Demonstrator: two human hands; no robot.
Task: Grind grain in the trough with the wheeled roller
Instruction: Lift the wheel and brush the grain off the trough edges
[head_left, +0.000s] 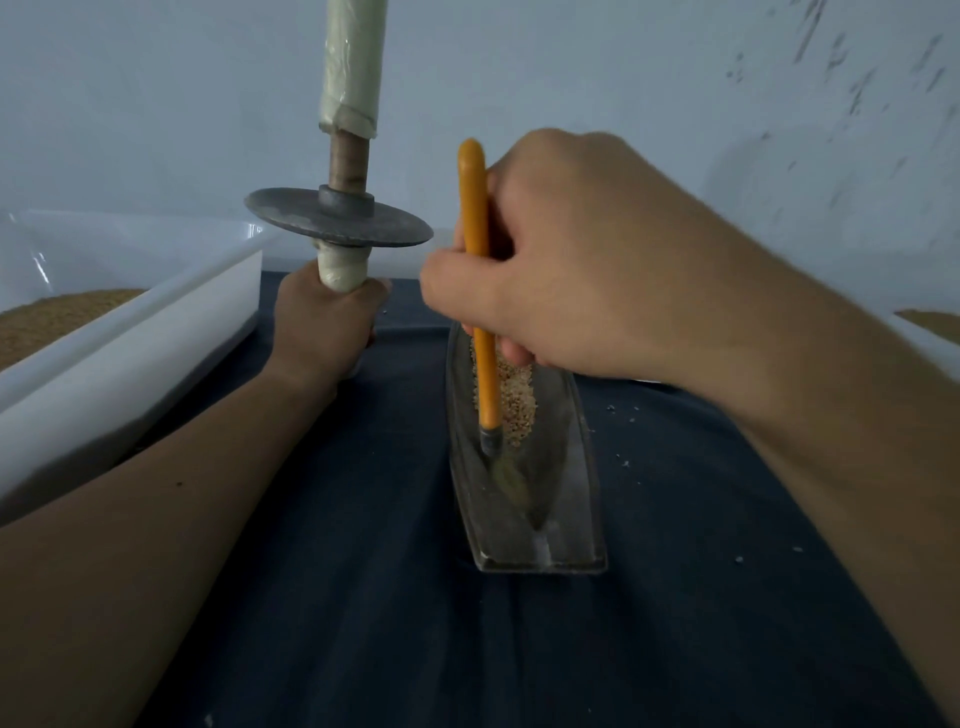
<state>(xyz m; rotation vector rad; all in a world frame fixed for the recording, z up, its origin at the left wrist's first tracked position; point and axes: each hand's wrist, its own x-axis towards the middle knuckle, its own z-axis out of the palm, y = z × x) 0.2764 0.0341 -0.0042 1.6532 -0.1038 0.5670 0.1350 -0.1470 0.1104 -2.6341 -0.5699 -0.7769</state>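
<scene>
At the far left, a white tray (130, 332) holds a heap of grain. Just right of it, our left hand (324, 322) is clenched round the lower handle of the wheeled roller (340, 218). We hold the roller upright, its disc level in the air and apart from the trough (582, 467). If that grip slackens, we judge the tall roller could tip and strike the tray or the trough.

In the middle, the trough lies lengthwise on the dark cloth (363, 571), with the grain (514, 400) bunched in its far half. Our right hand (566, 270) grips an orange-handled brush (480, 291), whose bristles touch the trough floor on the near side of the pile. A hard flick could send grain over the low rim. White specks (623, 462) already lie on the cloth to the right.
</scene>
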